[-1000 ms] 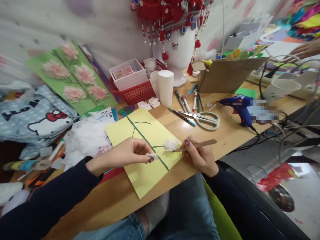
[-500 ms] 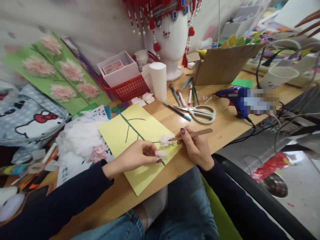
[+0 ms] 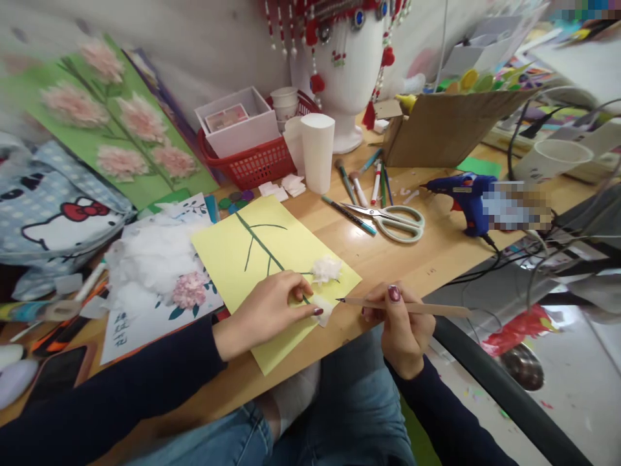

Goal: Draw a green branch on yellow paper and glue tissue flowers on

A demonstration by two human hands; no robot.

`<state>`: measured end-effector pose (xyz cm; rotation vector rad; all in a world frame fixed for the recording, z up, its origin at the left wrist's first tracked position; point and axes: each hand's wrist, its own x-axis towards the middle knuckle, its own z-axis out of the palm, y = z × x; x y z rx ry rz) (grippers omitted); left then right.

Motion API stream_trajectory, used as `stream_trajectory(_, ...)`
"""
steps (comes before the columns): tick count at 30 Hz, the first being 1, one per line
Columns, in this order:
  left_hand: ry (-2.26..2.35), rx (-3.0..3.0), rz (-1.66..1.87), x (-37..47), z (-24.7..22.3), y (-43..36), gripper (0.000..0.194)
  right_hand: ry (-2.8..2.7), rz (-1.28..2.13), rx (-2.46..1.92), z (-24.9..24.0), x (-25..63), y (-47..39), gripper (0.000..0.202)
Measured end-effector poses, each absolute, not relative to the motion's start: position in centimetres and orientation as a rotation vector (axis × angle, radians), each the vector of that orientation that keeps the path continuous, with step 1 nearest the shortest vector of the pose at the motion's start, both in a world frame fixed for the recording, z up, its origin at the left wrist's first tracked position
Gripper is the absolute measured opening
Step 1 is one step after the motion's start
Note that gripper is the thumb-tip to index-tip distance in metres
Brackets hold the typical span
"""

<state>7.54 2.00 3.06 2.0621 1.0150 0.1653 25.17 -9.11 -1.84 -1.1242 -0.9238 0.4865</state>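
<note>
My left hand (image 3: 272, 307) rests over the yellow paper (image 3: 228, 249), thumb and fingers closed on a small piece of thin white paper (image 3: 326, 310). On that sheet a green branch (image 3: 259, 244) is drawn, and a fluffy white paper flower (image 3: 326, 269) sits at one twig's end. Just off the sheet's right corner, my right hand (image 3: 405, 323) grips a slim, pencil-like wooden stick (image 3: 436, 309). Its dark pointed tip is close to the white piece; whether they touch I cannot tell.
Scissors (image 3: 400, 223), a teal pen (image 3: 349, 215) and a blue glue gun (image 3: 466, 194) lie beyond my hands. White fluff (image 3: 150, 259) is heaped at left. A paper roll (image 3: 317, 155), a red basket (image 3: 257, 165) and a cardboard box (image 3: 436, 129) stand behind.
My right hand has drawn back from the white flower toward the lower right, taking the stick with it. The white piece in my left hand has shifted slightly down and right.
</note>
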Motion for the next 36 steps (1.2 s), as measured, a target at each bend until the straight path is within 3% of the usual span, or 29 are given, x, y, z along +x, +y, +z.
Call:
stream_trajectory(5,0.992,2.143,0.186,7.5,2.7,1.5,0.007,-0.947,0.486,-1.174,-1.6,24.9,-8.8,0.037)
stream_trajectory(19,0.672,2.372,0.454,7.7,2.3,3.6,0.01,-1.492,0.125,-1.247,-2.3,25.3,-8.8,0.025)
stream_trajectory(33,0.588,2.468,0.526,7.4,1.5,4.4,0.012,-1.585,0.084,-1.374,-2.5,25.1,-8.4,0.017)
stream_trajectory(36,0.581,2.566,0.568,6.8,1.2,4.4,0.048,-1.602,0.073,-1.381,-2.5,25.0,-8.3,0.017)
